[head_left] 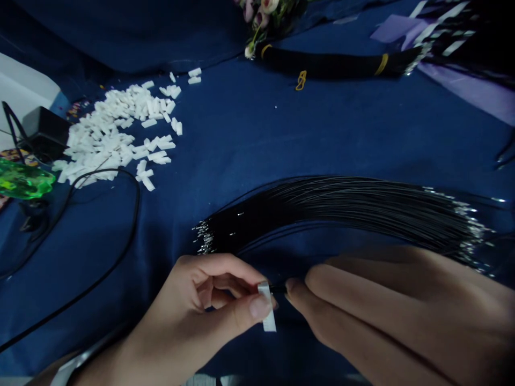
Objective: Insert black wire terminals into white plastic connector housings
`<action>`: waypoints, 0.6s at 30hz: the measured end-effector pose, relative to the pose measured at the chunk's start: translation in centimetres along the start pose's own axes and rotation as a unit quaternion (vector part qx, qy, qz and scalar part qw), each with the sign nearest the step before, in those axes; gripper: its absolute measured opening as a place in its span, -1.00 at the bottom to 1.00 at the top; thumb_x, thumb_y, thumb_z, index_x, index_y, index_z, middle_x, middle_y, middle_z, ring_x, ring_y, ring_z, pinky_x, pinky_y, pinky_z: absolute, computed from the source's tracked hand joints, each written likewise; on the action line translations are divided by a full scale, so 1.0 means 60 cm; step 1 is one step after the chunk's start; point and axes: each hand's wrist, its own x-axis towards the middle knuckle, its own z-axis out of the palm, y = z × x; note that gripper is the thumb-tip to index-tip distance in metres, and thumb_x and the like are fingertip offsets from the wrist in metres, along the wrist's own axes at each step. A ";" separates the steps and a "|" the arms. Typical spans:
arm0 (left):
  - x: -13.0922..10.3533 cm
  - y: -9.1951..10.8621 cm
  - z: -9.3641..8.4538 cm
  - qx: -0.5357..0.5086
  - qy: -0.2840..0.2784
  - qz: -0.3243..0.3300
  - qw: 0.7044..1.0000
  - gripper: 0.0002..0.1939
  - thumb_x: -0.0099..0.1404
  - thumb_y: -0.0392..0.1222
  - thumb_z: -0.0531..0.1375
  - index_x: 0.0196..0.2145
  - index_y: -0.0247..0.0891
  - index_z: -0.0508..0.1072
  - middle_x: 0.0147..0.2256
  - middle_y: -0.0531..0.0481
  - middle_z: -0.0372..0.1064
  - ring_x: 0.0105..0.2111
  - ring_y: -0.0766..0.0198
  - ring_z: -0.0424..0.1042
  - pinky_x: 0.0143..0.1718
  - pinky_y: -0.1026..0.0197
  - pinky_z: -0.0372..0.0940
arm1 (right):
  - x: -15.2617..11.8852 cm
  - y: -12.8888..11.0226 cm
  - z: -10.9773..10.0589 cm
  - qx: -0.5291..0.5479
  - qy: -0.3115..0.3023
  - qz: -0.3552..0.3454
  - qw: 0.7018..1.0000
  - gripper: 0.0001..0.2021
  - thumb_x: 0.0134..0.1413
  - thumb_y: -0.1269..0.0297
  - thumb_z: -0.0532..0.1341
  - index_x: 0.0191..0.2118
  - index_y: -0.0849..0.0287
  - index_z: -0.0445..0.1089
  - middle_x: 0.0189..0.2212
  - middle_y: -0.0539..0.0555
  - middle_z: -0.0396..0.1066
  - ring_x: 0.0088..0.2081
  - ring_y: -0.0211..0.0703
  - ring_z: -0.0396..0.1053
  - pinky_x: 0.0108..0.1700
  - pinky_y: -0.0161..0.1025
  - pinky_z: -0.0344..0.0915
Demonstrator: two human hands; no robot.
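My left hand (201, 311) pinches a small white label (269, 323) between thumb and forefinger, its lower end sticking out below the thumb. A short dark stretch of wire (278, 288) runs from the label towards my right hand (382, 305), whose thumb and forefinger are closed on it. Most of that wire is hidden by the fingers. Just beyond both hands lies a curved bundle of thin black wires (341, 201) with shiny metal-looking ends on both sides. At the upper left, many small white pieces (104, 134) form a loose heap.
Blue cloth (233, 145) covers the table. At the back lies another black bundle (325, 64) tied with yellow bands, near a loose yellow band (300, 80) and flowers (261, 16). A black cable (134, 214) loops at left, beside a black box (46, 131) and a green object (26, 179).
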 end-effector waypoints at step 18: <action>-0.002 -0.002 0.010 0.037 0.006 0.019 0.999 -0.83 0.04 -0.36 0.43 -0.44 -0.09 0.63 -0.52 0.16 0.59 -0.44 0.31 0.59 -0.40 0.42 0.45 | 0.013 0.022 0.008 0.146 -0.050 0.045 0.987 -0.68 0.35 0.48 -0.01 -0.46 0.17 0.27 -0.55 -0.06 0.18 -0.60 -0.37 0.08 -0.60 -0.30 0.04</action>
